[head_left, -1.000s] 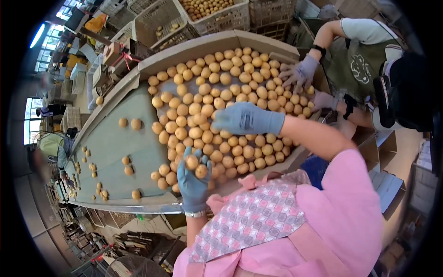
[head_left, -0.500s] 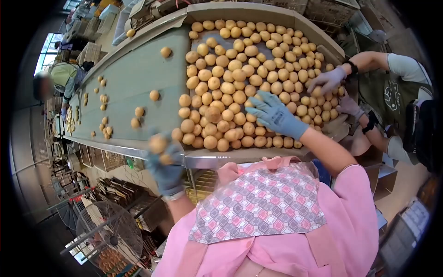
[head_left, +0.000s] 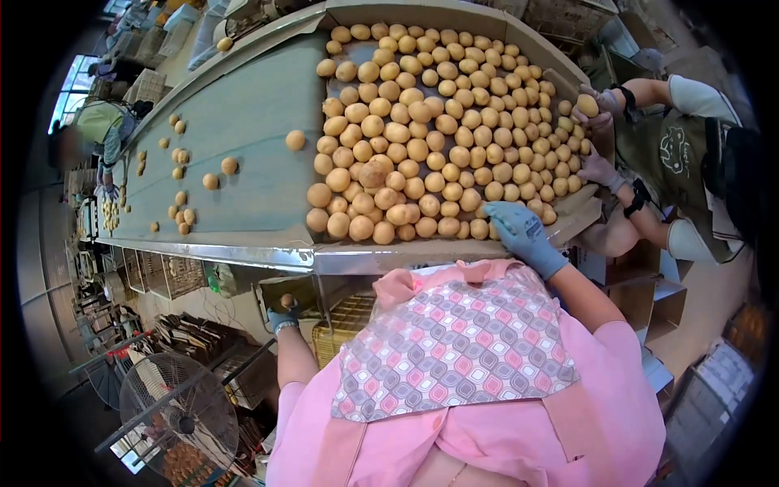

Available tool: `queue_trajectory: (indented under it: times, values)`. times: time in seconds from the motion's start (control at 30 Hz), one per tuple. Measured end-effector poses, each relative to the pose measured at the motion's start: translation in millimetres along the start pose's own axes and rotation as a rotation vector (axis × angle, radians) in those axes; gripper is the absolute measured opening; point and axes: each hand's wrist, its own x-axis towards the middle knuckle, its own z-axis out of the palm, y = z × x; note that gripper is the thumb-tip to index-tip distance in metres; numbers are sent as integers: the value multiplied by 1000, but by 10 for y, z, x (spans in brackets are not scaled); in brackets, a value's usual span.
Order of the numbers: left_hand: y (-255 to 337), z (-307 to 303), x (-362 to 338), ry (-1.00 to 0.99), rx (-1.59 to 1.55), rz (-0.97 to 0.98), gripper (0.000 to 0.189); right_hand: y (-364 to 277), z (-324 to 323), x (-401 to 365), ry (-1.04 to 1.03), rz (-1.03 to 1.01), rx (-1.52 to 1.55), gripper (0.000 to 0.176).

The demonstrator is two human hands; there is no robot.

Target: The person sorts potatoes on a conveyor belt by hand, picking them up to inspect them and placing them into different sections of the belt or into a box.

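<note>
Many round yellow-tan fruits [head_left: 418, 150] cover the right part of the sorting table. My right hand [head_left: 523, 235], in a blue-grey glove, lies over fruits by the near edge. Its fingers stretch out to the left and touch the fruits; nothing is plainly held. My left hand [head_left: 282, 319], also gloved, is low beyond the near edge, beside a dark bin [head_left: 284, 288]. A brownish round fruit [head_left: 288, 301] sits between its fingers, which are partly hidden.
A green conveyor belt [head_left: 243, 122] with scattered fruits runs off left. At the right, a co-worker's gloved hand [head_left: 599, 122] holds a fruit; their other hand [head_left: 600, 170] is at the fruits. A yellow crate [head_left: 345, 325] stands under the metal edge [head_left: 357, 260]. A fan [head_left: 178, 414] stands lower left.
My left hand has gone from the belt's near edge down to the bin with fruit. My right hand has drawn back toward the near edge. The co-worker has lifted a fruit.
</note>
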Motion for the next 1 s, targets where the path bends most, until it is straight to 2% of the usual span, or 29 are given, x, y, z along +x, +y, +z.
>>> queue_trajectory:
  times: [0.07,0.1,0.2,0.23,0.27,0.33,0.4,0.47,0.53,0.6,0.63,0.73,0.83,0.93,0.97,1.0]
  values:
    - [-22,360,-212,11,265,86,48,-230,49,200,7,-109,51,32]
    - [-53,549,-324,42,348,208,48,-401,-2,394,-19,-172,58,33]
    - [-187,1254,-805,166,458,1029,47,-888,-26,1004,-62,-384,62,44]
    - [-258,1537,-1138,89,486,1208,47,-990,105,1160,-26,-429,66,42]
    - [-379,1822,-1506,-57,519,1321,47,-1065,254,1283,10,-474,70,41]
    - [-800,2340,-2314,-428,718,1378,46,-1170,491,1451,-51,-435,-93,37]
    - [-1284,2783,-2734,-820,915,1096,42,-1257,637,1519,-81,-378,-233,31]
    - [-1973,3015,-3050,-1068,1327,1352,39,-1321,740,1483,-100,-300,-354,24]
    - [-2548,3173,-3224,-1314,1745,1602,37,-1164,868,1499,-39,-286,-219,20]
    - [-2857,3133,-2954,-1327,2006,1538,37,-905,877,1467,21,-326,1,19]
    - [-2940,3212,-2958,-1316,2124,1570,37,-808,687,1395,-2,-296,78,21]
    - [-2864,3297,-2900,-1307,2237,1488,53,-735,286,1081,18,-46,362,32]
    - [-2639,3357,-2999,-1367,2036,1407,57,-741,13,883,-131,330,953,36]
    - [-2602,3290,-3244,-1258,1551,535,61,-620,25,737,-141,529,1374,37]
    - [-2627,3269,-3400,-1267,1504,518,57,-587,46,707,-147,603,1511,37]
    - [-2717,3254,-3502,-1280,1522,557,61,-542,36,683,-144,685,1634,38]
